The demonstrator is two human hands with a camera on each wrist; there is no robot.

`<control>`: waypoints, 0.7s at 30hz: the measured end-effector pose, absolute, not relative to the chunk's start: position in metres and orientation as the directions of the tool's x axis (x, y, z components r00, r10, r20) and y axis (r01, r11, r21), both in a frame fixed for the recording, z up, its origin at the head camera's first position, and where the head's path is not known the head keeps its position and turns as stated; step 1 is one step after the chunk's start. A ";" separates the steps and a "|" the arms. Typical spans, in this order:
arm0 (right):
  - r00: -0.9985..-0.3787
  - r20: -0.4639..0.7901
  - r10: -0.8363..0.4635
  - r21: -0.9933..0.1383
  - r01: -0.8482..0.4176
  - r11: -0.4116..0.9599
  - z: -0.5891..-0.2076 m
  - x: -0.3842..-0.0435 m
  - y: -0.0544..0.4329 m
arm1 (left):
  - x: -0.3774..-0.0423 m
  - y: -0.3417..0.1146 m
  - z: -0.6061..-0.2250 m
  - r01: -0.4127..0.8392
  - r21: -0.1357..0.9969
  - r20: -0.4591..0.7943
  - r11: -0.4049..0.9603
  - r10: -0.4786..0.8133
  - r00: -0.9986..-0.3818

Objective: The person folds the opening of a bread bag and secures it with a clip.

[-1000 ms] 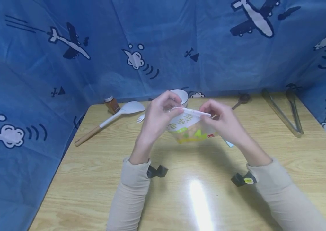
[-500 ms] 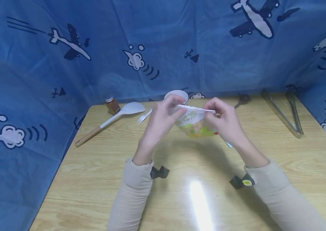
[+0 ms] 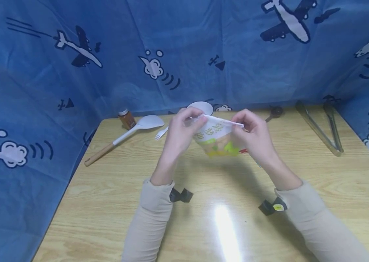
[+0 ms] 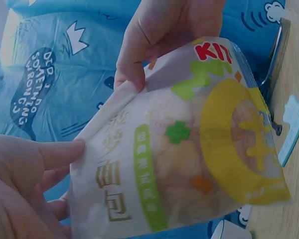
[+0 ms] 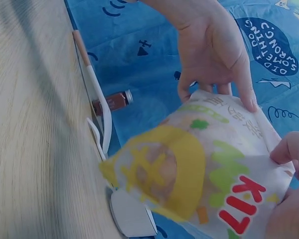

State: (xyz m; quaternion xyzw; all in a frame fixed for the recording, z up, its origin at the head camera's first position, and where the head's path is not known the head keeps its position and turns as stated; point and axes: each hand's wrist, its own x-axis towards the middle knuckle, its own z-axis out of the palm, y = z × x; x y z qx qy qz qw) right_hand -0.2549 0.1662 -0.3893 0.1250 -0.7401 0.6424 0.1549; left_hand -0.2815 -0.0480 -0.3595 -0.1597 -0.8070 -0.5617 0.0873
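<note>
A printed plastic bread packet (image 3: 218,140), white at the top with green and yellow below, is held up over the table between both hands. My left hand (image 3: 179,133) pinches the left part of its folded top edge between thumb and fingers. At the right end of the same edge, my right hand (image 3: 253,133) pinches it likewise. In the left wrist view, pale brown pieces show through the packet (image 4: 182,154), and the folded edge runs straight between the two thumbs. The yellow sealed end of the packet (image 5: 149,169) points away from the hands in the right wrist view.
Behind the hands are a white bowl (image 3: 202,107) and a white fork (image 3: 160,134). A white turner (image 3: 125,134) with a wooden handle and a small brown jar (image 3: 127,118) lie left. A dark spoon (image 3: 275,112) and metal tongs (image 3: 321,131) lie right. A blue curtain (image 3: 184,54) encloses the table.
Both hands have shifted slightly up and away with the packet. Its top edge shows longer between them than a second ago. The grips stay on the edge.
</note>
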 end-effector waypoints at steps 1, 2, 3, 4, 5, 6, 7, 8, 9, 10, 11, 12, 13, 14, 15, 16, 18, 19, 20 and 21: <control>-0.922 0.388 0.008 -0.913 -0.383 0.139 -0.390 -0.255 0.166 | -0.281 -0.048 -0.359 0.360 0.876 0.328 0.322 0.150 -0.933; -0.923 0.385 0.002 -0.914 -0.381 0.142 -0.390 -0.256 0.166 | -0.281 -0.048 -0.359 0.369 0.868 0.341 0.332 0.143 -0.929; -0.924 0.382 -0.005 -0.913 -0.379 0.149 -0.391 -0.257 0.166 | -0.282 -0.047 -0.359 0.383 0.856 0.358 0.346 0.138 -0.924; -0.926 0.378 -0.013 -0.912 -0.375 0.164 -0.392 -0.258 0.166 | -0.282 -0.047 -0.359 0.400 0.841 0.377 0.365 0.137 -0.916; -0.927 0.374 -0.021 -0.910 -0.371 0.186 -0.392 -0.259 0.166 | -0.282 -0.047 -0.360 0.418 0.823 0.396 0.385 0.138 -0.908; -0.928 0.370 -0.032 -0.906 -0.368 0.207 -0.393 -0.259 0.167 | -0.282 -0.046 -0.360 0.436 0.802 0.416 0.408 0.141 -0.898; -0.929 0.367 -0.044 -0.902 -0.367 0.226 -0.393 -0.260 0.167 | -0.281 -0.046 -0.360 0.453 0.781 0.436 0.430 0.143 -0.888; -0.928 0.368 -0.057 -0.895 -0.370 0.247 -0.394 -0.262 0.167 | -0.281 -0.047 -0.360 0.467 0.763 0.453 0.447 0.146 -0.880; -0.927 0.368 -0.071 -0.889 -0.373 0.267 -0.394 -0.262 0.168 | -0.281 -0.047 -0.360 0.477 0.749 0.465 0.460 0.148 -0.873; -0.925 0.371 -0.087 -0.879 -0.380 0.287 -0.394 -0.263 0.169 | -0.281 -0.047 -0.360 0.484 0.738 0.472 0.471 0.151 -0.868; -0.920 0.378 -0.104 -0.869 -0.391 0.304 -0.393 -0.264 0.171 | -0.280 -0.047 -0.360 0.488 0.730 0.477 0.478 0.154 -0.865; -0.915 0.384 -0.120 -0.859 -0.402 0.316 -0.392 -0.265 0.174 | -0.280 -0.048 -0.360 0.490 0.725 0.479 0.485 0.156 -0.864; -0.908 0.398 -0.132 -0.848 -0.419 0.326 -0.391 -0.266 0.179 | -0.279 -0.048 -0.359 0.489 0.721 0.479 0.491 0.157 -0.864; -0.900 0.413 -0.137 -0.836 -0.435 0.336 -0.390 -0.268 0.184 | -0.279 -0.048 -0.359 0.488 0.717 0.478 0.498 0.158 -0.864; -0.895 0.425 -0.134 -0.823 -0.444 0.354 -0.388 -0.269 0.190 | -0.279 -0.048 -0.360 0.487 0.712 0.478 0.506 0.159 -0.864; -0.892 0.435 -0.125 -0.807 -0.448 0.385 -0.388 -0.271 0.198 | -0.279 -0.049 -0.360 0.486 0.708 0.477 0.513 0.160 -0.864; -0.899 0.429 -0.093 -0.775 -0.418 0.474 -0.389 -0.275 0.212 | -0.280 -0.049 -0.360 0.487 0.698 0.479 0.525 0.163 -0.863; -0.911 0.405 -0.077 -0.755 -0.381 0.533 -0.390 -0.277 0.219 | -0.281 -0.049 -0.360 0.489 0.694 0.481 0.528 0.165 -0.861; -0.929 0.363 -0.076 -0.728 -0.334 0.599 -0.392 -0.279 0.225 | -0.281 -0.050 -0.360 0.491 0.692 0.483 0.529 0.168 -0.860; -0.951 0.298 -0.081 -0.692 -0.274 0.668 -0.396 -0.282 0.230 | -0.281 -0.050 -0.360 0.494 0.690 0.483 0.529 0.170 -0.859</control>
